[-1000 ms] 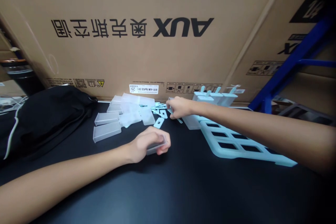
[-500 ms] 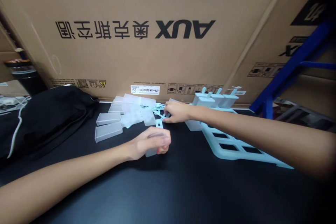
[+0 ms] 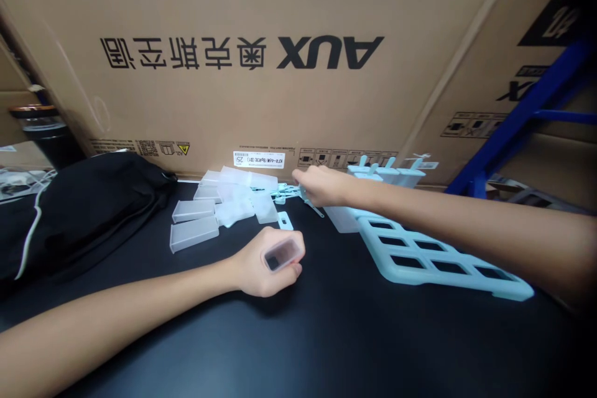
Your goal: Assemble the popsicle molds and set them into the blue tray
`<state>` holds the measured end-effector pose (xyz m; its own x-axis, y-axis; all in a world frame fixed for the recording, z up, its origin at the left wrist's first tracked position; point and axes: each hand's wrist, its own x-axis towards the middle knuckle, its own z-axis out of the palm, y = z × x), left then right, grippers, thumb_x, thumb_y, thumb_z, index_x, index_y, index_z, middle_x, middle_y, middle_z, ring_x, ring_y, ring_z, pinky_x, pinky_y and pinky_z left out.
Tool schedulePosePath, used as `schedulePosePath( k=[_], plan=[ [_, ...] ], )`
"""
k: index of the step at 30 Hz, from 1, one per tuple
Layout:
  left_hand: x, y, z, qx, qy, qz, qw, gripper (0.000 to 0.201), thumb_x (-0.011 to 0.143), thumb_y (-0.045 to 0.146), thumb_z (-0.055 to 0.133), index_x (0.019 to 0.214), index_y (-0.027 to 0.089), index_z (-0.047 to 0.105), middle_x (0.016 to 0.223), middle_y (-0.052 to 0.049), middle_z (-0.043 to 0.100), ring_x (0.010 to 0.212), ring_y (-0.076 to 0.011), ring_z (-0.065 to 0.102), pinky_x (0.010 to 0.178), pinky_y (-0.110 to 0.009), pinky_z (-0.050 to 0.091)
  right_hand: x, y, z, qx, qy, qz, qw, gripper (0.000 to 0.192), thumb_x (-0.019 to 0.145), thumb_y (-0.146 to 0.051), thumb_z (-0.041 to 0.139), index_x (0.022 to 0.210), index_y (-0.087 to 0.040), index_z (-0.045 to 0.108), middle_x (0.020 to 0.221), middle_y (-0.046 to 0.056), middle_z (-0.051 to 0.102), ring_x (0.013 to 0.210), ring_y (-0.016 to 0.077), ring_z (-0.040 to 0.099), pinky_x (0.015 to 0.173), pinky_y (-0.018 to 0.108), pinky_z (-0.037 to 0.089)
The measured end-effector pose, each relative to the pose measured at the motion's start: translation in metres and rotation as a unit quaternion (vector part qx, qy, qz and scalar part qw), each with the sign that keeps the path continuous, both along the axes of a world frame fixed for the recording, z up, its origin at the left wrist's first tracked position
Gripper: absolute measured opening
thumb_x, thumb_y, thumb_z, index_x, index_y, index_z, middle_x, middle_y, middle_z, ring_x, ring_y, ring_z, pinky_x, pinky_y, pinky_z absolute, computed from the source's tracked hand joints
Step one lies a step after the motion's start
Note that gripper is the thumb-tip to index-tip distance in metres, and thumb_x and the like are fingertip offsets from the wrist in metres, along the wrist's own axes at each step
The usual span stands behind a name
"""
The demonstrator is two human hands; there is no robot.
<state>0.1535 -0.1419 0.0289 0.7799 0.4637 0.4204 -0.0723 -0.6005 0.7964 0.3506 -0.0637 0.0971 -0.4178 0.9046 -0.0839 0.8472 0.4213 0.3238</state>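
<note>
My left hand (image 3: 270,264) is wrapped round a translucent popsicle mold (image 3: 283,254), its open end turned up toward me. Farther back, my right hand (image 3: 321,185) has its fingers closed on a light blue popsicle stick (image 3: 314,207), whose narrow end sticks out below the fingers. More blue sticks (image 3: 282,193) lie in a loose pile just left of that hand. One blue piece with a slot (image 3: 285,221) rests behind my left hand. Several empty translucent molds (image 3: 194,234) lie on their sides to the left of the pile.
A light blue mold rack (image 3: 405,273) with rectangular openings lies on the black table (image 3: 298,348) at right. Filled positions with capped molds (image 3: 373,169) stand at its back, partly behind my right forearm. Black cloth (image 3: 93,205) and a dark bottle (image 3: 46,130) are left; a cardboard box (image 3: 233,99) stands behind.
My right hand has risen slightly and moved right from the pile, with a stick in its fingers. My left hand has turned the mold so its opening faces me.
</note>
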Motion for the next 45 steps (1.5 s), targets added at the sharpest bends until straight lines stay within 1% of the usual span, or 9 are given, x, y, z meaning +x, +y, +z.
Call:
schedulePosePath(
  k=[4, 7, 11, 16, 24, 31, 34, 38, 45],
  plan=[
    [0.002, -0.002, 0.0, 0.007, 0.001, 0.036, 0.999, 0.016, 0.071, 0.017, 0.054, 0.068, 0.02, 0.038, 0.06, 0.004, 0.042, 0.053, -0.0097, 0.035, 0.051, -0.025, 0.03, 0.005, -0.002, 0.028, 0.002, -0.006, -0.022, 1.0, 0.039, 0.073, -0.014, 0.059, 0.112, -0.012, 0.06, 0.099, 0.016, 0.067, 0.088, 0.0275, 0.063, 0.065, 0.031, 0.041],
    [0.003, -0.003, -0.001, 0.008, 0.007, 0.062, 0.998, 0.016, 0.068, 0.017, 0.053, 0.067, 0.02, 0.037, 0.058, 0.005, 0.04, 0.052, -0.0094, 0.033, 0.05, -0.024, 0.029, 0.004, -0.012, 0.055, -0.097, 0.076, 0.009, 0.992, 0.016, 0.076, -0.022, 0.063, 0.091, -0.017, 0.065, 0.091, 0.008, 0.069, 0.084, 0.0221, 0.063, 0.067, 0.029, 0.043],
    [0.003, -0.003, -0.003, 0.014, 0.006, 0.089, 0.996, 0.016, 0.066, 0.016, 0.052, 0.065, 0.02, 0.036, 0.057, 0.005, 0.038, 0.051, -0.0087, 0.032, 0.049, -0.024, 0.029, -0.003, -0.041, 0.075, -0.3, 0.307, 0.039, 0.902, 0.023, 0.082, -0.043, 0.064, 0.085, -0.02, 0.065, 0.084, 0.006, 0.07, 0.08, 0.0187, 0.064, 0.07, 0.03, 0.049],
    [0.005, -0.001, -0.004, 0.024, -0.03, 0.106, 0.994, 0.008, 0.066, 0.012, 0.052, 0.07, 0.017, 0.047, 0.059, 0.004, 0.045, 0.051, -0.0077, 0.036, 0.05, -0.022, 0.032, -0.012, -0.066, 0.055, -0.448, 0.405, 0.049, 0.796, 0.031, 0.078, -0.047, 0.07, 0.089, -0.018, 0.066, 0.082, 0.005, 0.07, 0.076, 0.0149, 0.065, 0.074, 0.03, 0.052],
    [0.005, 0.0, -0.003, 0.044, -0.061, 0.132, 0.988, 0.015, 0.07, 0.007, 0.052, 0.081, 0.014, 0.058, 0.076, -0.001, 0.064, 0.06, -0.0102, 0.053, 0.058, -0.02, 0.042, -0.011, -0.07, 0.022, -0.392, 0.46, 0.072, 0.793, 0.032, 0.084, -0.044, 0.064, 0.096, -0.013, 0.063, 0.078, 0.004, 0.067, 0.071, 0.0125, 0.064, 0.069, 0.027, 0.053],
    [0.006, -0.002, -0.004, 0.055, -0.068, 0.118, 0.989, 0.023, 0.064, 0.001, 0.05, 0.08, 0.015, 0.059, 0.077, 0.001, 0.067, 0.064, -0.0106, 0.059, 0.062, -0.02, 0.046, -0.013, -0.083, -0.009, -0.332, 0.611, 0.042, 0.718, 0.036, 0.082, -0.042, 0.069, 0.094, -0.021, 0.042, 0.073, -0.002, 0.062, 0.059, 0.0123, 0.063, 0.055, 0.027, 0.053],
    [0.006, -0.003, -0.003, 0.047, -0.049, 0.119, 0.991, 0.021, 0.066, 0.002, 0.049, 0.078, 0.015, 0.059, 0.079, 0.0, 0.068, 0.065, -0.0107, 0.059, 0.063, -0.02, 0.046, -0.016, -0.091, -0.021, -0.285, 0.623, 0.033, 0.728, 0.033, 0.086, -0.041, 0.065, 0.091, -0.022, 0.038, 0.066, -0.004, 0.059, 0.057, 0.0117, 0.061, 0.05, 0.023, 0.048],
    [0.006, -0.003, -0.004, 0.045, -0.019, 0.166, 0.985, 0.013, 0.065, 0.005, 0.051, 0.07, 0.016, 0.051, 0.062, 0.004, 0.055, 0.052, -0.0077, 0.044, 0.052, -0.02, 0.036, -0.02, -0.101, -0.027, -0.202, 0.59, 0.024, 0.782, 0.025, 0.092, -0.039, 0.054, 0.088, -0.023, 0.036, 0.056, -0.007, 0.051, 0.05, 0.0093, 0.05, 0.046, 0.021, 0.037],
    [0.006, 0.0, -0.007, 0.039, -0.015, 0.158, 0.987, 0.015, 0.066, 0.007, 0.053, 0.069, 0.018, 0.043, 0.059, 0.007, 0.041, 0.053, -0.0069, 0.033, 0.049, -0.021, 0.03, -0.02, -0.098, -0.032, -0.059, 0.443, 0.137, 0.884, 0.02, 0.098, -0.037, 0.038, 0.085, -0.021, 0.036, 0.07, -0.003, 0.05, 0.059, 0.0098, 0.043, 0.056, 0.025, 0.032]
  ],
)
